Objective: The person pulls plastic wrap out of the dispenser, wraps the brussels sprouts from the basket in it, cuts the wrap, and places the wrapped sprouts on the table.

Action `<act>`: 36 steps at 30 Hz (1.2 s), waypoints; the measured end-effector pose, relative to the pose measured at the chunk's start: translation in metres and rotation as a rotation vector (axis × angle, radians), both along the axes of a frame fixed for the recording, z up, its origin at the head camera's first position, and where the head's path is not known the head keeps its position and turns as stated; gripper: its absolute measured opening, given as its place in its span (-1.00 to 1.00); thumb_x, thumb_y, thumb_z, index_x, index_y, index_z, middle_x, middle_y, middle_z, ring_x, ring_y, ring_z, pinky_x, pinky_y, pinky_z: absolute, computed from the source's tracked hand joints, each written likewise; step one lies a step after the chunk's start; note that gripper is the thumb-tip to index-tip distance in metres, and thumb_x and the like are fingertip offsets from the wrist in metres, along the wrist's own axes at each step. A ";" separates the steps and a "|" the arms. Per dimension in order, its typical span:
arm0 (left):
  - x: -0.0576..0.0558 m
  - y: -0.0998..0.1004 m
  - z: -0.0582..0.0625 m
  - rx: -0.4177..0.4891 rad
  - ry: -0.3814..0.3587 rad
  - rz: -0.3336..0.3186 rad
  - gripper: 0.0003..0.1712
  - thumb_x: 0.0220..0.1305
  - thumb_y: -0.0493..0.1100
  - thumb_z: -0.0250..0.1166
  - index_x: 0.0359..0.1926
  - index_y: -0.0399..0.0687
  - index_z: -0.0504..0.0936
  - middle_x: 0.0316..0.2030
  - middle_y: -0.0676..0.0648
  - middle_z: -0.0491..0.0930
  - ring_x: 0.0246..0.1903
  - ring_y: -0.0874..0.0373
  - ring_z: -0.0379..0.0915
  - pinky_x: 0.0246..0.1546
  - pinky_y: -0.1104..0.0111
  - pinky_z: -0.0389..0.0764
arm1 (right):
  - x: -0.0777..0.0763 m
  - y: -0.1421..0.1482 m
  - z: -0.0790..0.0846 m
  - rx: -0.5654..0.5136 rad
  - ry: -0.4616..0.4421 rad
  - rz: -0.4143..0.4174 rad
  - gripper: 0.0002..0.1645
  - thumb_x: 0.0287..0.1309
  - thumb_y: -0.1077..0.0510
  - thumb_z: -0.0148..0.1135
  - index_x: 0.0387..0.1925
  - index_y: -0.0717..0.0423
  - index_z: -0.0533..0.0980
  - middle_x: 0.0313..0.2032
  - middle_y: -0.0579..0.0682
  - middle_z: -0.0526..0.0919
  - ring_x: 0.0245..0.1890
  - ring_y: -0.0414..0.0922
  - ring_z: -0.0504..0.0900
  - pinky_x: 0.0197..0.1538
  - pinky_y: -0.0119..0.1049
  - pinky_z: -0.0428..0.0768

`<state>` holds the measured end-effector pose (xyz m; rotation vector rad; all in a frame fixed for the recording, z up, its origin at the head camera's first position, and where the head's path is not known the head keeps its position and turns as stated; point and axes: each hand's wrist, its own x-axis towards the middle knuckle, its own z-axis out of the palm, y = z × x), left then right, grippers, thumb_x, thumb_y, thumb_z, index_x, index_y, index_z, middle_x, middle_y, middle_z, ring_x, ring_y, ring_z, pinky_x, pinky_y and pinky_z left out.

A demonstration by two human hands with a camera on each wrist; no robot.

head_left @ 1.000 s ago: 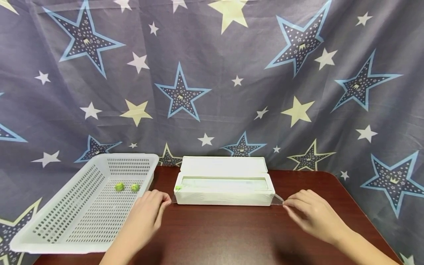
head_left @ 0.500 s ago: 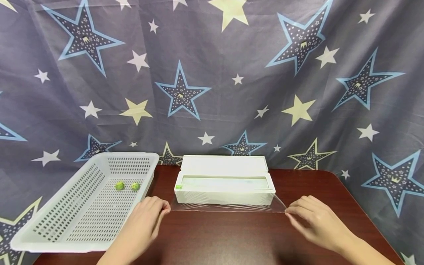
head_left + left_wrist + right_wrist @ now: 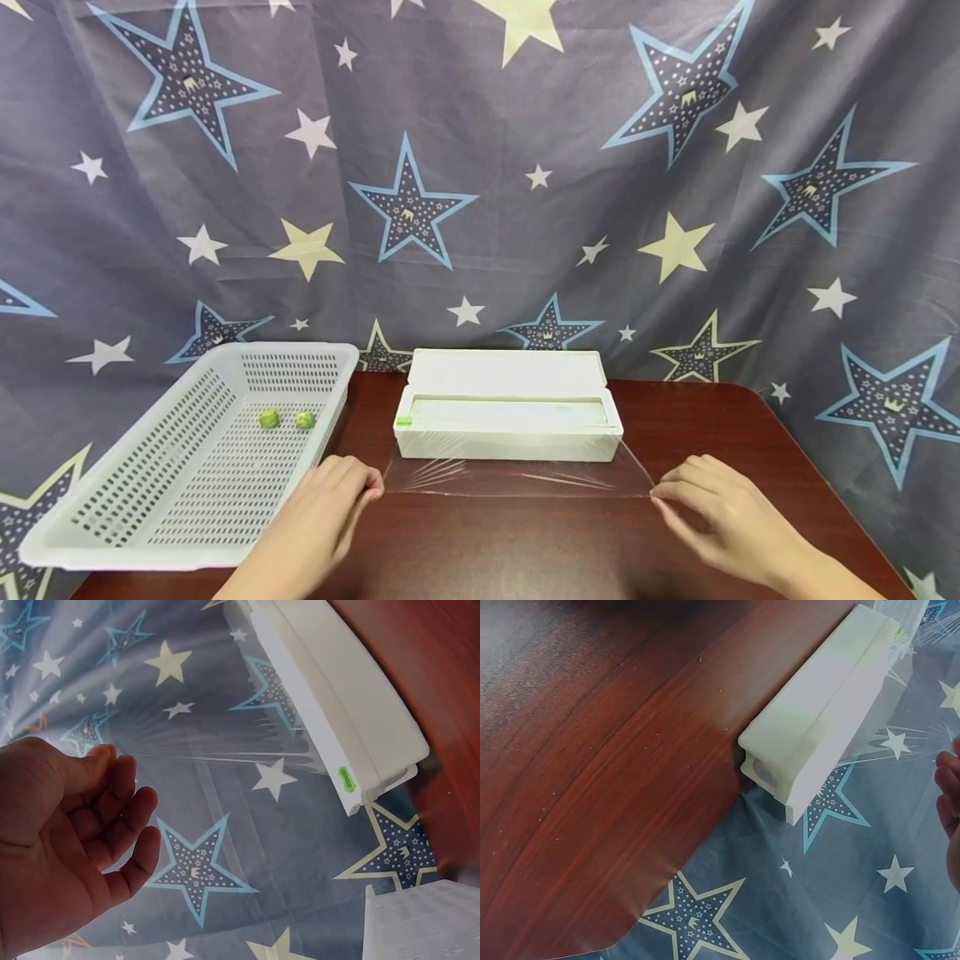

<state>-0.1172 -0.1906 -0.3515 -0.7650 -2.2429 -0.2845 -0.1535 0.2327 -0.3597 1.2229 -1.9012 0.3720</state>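
A sheet of clear plastic wrap [image 3: 510, 480] stretches toward the person from a white wrap dispenser box [image 3: 506, 446], whose lid [image 3: 506, 372] stands open at the back. My left hand [image 3: 318, 517] pinches the sheet's left corner between thumb and forefinger; the left wrist view shows that hand's [image 3: 82, 825] other fingers loosely curled. At the right corner, my right hand [image 3: 723, 517] pinches the film the same way. Only the edge of the right hand [image 3: 951, 802] enters the right wrist view. A small green slider [image 3: 404, 421] sits at the box's left end.
Left of the box stands a white perforated basket [image 3: 97, 554] with two small green round objects [image 3: 269, 418] inside. A dark red-brown table [image 3: 487, 550] lies beneath everything. Behind hangs a grey-blue curtain [image 3: 465, 100] printed with stars.
Both hands have drawn back toward the person, and the film between them has lengthened out of the box into a wider sheet. Box and basket stay put.
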 end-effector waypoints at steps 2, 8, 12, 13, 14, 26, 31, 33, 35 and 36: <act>0.001 0.000 0.000 -0.002 0.005 -0.014 -0.52 0.46 0.11 -0.34 -0.42 0.09 0.44 -0.46 0.27 0.33 -0.39 0.34 0.26 -0.28 0.52 0.25 | 0.001 0.000 0.000 0.001 0.000 0.005 -0.65 0.29 0.04 -0.05 -0.49 0.02 0.59 -0.46 -0.24 0.56 -0.41 -0.29 0.47 -0.19 -0.42 0.36; 0.005 0.000 0.002 0.007 0.024 -0.054 -0.50 0.47 0.08 -0.35 -0.42 0.06 0.43 -0.46 0.26 0.33 -0.39 0.33 0.27 -0.26 0.52 0.23 | 0.006 -0.002 0.006 -0.004 0.004 0.044 -0.67 0.28 0.06 -0.04 -0.49 0.03 0.58 -0.47 -0.22 0.55 -0.42 -0.28 0.46 -0.23 -0.43 0.39; 0.008 -0.001 0.002 -0.005 0.022 -0.055 -0.52 0.47 0.09 -0.34 -0.42 0.08 0.43 -0.47 0.27 0.33 -0.40 0.33 0.25 -0.32 0.55 0.21 | 0.009 -0.004 0.008 -0.006 -0.004 0.069 -0.68 0.27 0.07 -0.04 -0.50 0.03 0.57 -0.47 -0.21 0.54 -0.42 -0.27 0.45 -0.24 -0.44 0.39; 0.008 -0.002 0.002 -0.013 0.022 -0.056 -0.52 0.47 0.09 -0.34 -0.42 0.09 0.43 -0.47 0.27 0.33 -0.40 0.33 0.25 -0.34 0.55 0.20 | 0.010 -0.004 0.008 -0.008 -0.010 0.078 -0.69 0.27 0.08 -0.03 -0.50 0.03 0.57 -0.47 -0.21 0.54 -0.42 -0.28 0.45 -0.24 -0.45 0.38; 0.008 -0.002 0.002 -0.019 0.023 -0.059 -0.52 0.47 0.09 -0.34 -0.42 0.09 0.43 -0.47 0.26 0.33 -0.40 0.32 0.25 -0.35 0.56 0.20 | 0.011 -0.004 0.007 -0.009 -0.018 0.089 -0.69 0.27 0.08 -0.03 -0.49 0.03 0.56 -0.47 -0.21 0.54 -0.42 -0.28 0.45 -0.25 -0.46 0.38; 0.010 -0.008 -0.001 -0.058 0.043 -0.165 -0.56 0.47 0.04 -0.32 -0.43 0.12 0.43 -0.28 0.16 0.50 -0.20 0.20 0.44 -0.24 0.47 0.31 | 0.018 -0.003 0.005 -0.010 -0.093 0.151 -0.74 0.24 0.10 -0.01 -0.49 0.01 0.55 -0.45 -0.22 0.52 -0.41 -0.34 0.40 -0.28 -0.57 0.33; 0.013 -0.009 -0.004 -0.072 0.013 -0.173 -0.59 0.46 0.07 -0.31 -0.43 0.16 0.39 -0.34 0.26 0.40 -0.29 0.31 0.36 -0.30 0.54 0.25 | 0.019 -0.006 0.005 -0.013 -0.061 0.190 -0.73 0.25 0.13 -0.02 -0.52 0.04 0.53 -0.48 -0.19 0.51 -0.43 -0.32 0.39 -0.32 -0.53 0.33; 0.014 -0.009 -0.005 -0.073 -0.013 -0.180 -0.63 0.46 0.06 -0.25 -0.43 0.17 0.38 -0.37 0.27 0.36 -0.34 0.35 0.30 -0.35 0.57 0.21 | 0.020 -0.007 0.005 -0.010 -0.051 0.199 -0.73 0.24 0.14 -0.01 -0.53 0.03 0.52 -0.49 -0.19 0.50 -0.43 -0.32 0.39 -0.33 -0.54 0.33; 0.015 -0.009 -0.006 -0.078 -0.044 -0.178 -0.77 0.40 0.00 -0.04 -0.44 0.19 0.37 -0.40 0.30 0.33 -0.36 0.38 0.29 -0.37 0.58 0.21 | 0.020 -0.007 0.003 -0.011 -0.046 0.209 -0.73 0.24 0.14 0.00 -0.53 0.03 0.53 -0.50 -0.19 0.50 -0.44 -0.32 0.39 -0.34 -0.54 0.33; 0.016 -0.010 -0.007 -0.084 -0.058 -0.176 -0.83 0.33 -0.05 0.06 -0.44 0.20 0.36 -0.41 0.31 0.31 -0.37 0.39 0.27 -0.38 0.59 0.20 | 0.020 -0.007 0.002 -0.011 -0.042 0.217 -0.74 0.23 0.15 0.00 -0.53 0.04 0.53 -0.50 -0.19 0.50 -0.44 -0.32 0.39 -0.34 -0.53 0.33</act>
